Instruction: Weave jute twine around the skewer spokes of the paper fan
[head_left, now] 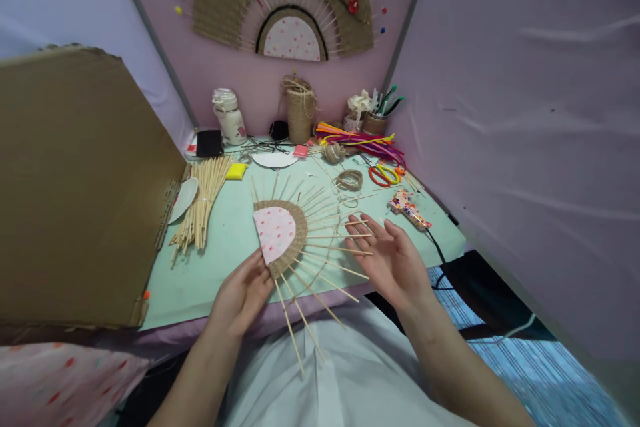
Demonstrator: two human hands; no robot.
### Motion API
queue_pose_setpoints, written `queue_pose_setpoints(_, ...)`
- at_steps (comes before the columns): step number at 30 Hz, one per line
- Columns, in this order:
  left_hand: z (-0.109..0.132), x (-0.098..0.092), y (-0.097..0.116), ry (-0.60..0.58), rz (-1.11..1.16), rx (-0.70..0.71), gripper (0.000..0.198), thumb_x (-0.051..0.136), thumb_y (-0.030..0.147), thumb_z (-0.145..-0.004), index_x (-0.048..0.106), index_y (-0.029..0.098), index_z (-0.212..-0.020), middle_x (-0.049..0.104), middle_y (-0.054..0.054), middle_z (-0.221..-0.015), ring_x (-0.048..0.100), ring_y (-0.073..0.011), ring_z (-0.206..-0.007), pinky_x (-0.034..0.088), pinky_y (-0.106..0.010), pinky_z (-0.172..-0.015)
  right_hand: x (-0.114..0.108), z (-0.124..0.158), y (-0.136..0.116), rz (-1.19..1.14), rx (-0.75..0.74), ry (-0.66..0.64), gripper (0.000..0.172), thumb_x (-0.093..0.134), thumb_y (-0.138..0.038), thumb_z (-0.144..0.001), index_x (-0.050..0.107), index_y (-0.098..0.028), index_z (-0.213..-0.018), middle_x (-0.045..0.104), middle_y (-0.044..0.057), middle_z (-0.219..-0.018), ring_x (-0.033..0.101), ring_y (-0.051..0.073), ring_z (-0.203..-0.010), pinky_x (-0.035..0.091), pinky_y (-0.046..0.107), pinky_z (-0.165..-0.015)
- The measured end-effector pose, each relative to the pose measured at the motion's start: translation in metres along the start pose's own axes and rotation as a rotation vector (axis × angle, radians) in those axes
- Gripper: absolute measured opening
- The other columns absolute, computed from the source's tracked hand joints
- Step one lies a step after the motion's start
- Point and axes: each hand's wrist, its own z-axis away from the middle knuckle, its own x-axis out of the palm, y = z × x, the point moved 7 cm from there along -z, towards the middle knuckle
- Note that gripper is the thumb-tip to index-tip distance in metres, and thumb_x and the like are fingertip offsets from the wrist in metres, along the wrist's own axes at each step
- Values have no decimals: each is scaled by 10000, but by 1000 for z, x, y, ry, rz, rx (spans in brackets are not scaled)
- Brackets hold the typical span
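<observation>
A half-made fan (299, 230) is held above the table's front part. Its half-round centre has dotted pink-white cloth, a woven twine band around it, and thin wooden sticks spreading outward. My left hand (245, 290) grips its lower left corner, with some fingertips hidden beneath. Palm up, my right hand (393, 253) is open beside the stick tips on the right, fingers stretched out under or against some of them; actual contact is hard to tell. A loose strand of twine (327, 250) crosses the right-hand sticks.
A bundle of sticks (205, 203) and a cardboard panel (75, 193) stand left. Behind are a bottle (230, 117), a twine spool (300, 112) and pipe cleaners (363, 141). Scissors (384, 175) and a patterned glue gun (407, 209) lie right. A finished fan (220, 7) hangs above.
</observation>
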Motion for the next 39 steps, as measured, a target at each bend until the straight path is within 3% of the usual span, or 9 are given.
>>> queue_pose_setpoints(5, -16, 24, -6, 50, 104, -190, 133, 628, 110, -819, 637, 144, -948, 744, -41, -852, 702, -117, -688, 581, -195, -603, -2, 2, -4, 11, -27, 1, 236, 632, -389, -793, 652, -258, -988, 648, 47, -1229, 552, 205, -1233, 536, 341, -955)
queue_pose_setpoints(12, -29, 49, 13, 34, 138, -322, 127, 517, 56, -851, 635, 96, -873, 710, -53, -684, 658, -120, -523, 518, -170, -440, -24, 4, -23, 188, -145, 45, 330, 695, -448, -744, 691, -225, -987, 681, 72, -1111, 628, 213, -1085, 539, 307, -857)
queue_pose_setpoints(16, -39, 59, 43, -30, 92, -278, 179, 462, 18, -838, 623, 89, -871, 689, -64, -634, 651, -131, -496, 511, -164, -419, -61, -4, -63, 608, -428, 216, 285, 714, -434, -719, 672, -201, -877, 669, 38, -866, 631, 166, -779, 507, 289, -700)
queue_pose_setpoints(20, -55, 69, 73, -109, 0, -209, 184, 485, 12, -806, 624, 86, -901, 697, -79, -651, 657, -150, -502, 474, -159, -366, -86, -21, -126, 1344, -862, 535, 303, 600, -386, -801, 654, -145, -975, 655, 138, -1031, 602, 250, -952, 467, 388, -861)
queue_pose_setpoints(23, -66, 73, 84, -130, -35, -183, 187, 521, 18, -776, 625, 86, -916, 707, -82, -671, 648, -147, -487, 472, -163, -359, -100, -62, -142, 1864, -654, 560, 477, 633, -345, -777, 613, -75, -1170, 617, 224, -1167, 544, 336, -1132, 380, 443, -987)
queue_pose_setpoints(26, -70, 72, 86, -132, -44, -172, 201, 538, 29, -761, 633, 88, -928, 708, -72, -667, 653, -148, -497, 485, -169, -374, -110, -92, -144, 2108, -379, 527, 592, 640, -408, -803, 557, -97, -1300, 606, 225, -1191, 541, 346, -1161, 373, 413, -982)
queue_pose_setpoints(29, -69, 63, 81, -129, -63, -168, 186, 574, 39, -750, 654, 86, -911, 712, -63, -676, 650, -134, -507, 502, -169, -402, -113, -104, -141, 2140, -247, 489, 582, 602, -415, -840, 532, -123, -1340, 622, 200, -1156, 594, 306, -1074, 421, 353, -886)
queue_pose_setpoints(34, -74, 47, 77, -143, -118, -123, 128, 694, 82, -691, 671, 110, -814, 708, -33, -698, 641, -107, -546, 542, -176, -497, -111, -90, -145, 2064, -353, 490, 459, 589, -390, -817, 634, -99, -1168, 663, 164, -963, 611, 278, -898, 437, 338, -756)
queue_pose_setpoints(39, -81, 45, 74, -193, -180, -84, 248, 766, 153, -639, 689, 128, -873, 709, -23, -745, 629, -103, -574, 520, -184, -508, -91, -23, -154, 1390, -614, 443, 401, 590, -499, -767, 601, -189, -1020, 582, 31, -769, 511, 169, -637, 424, 291, -574)
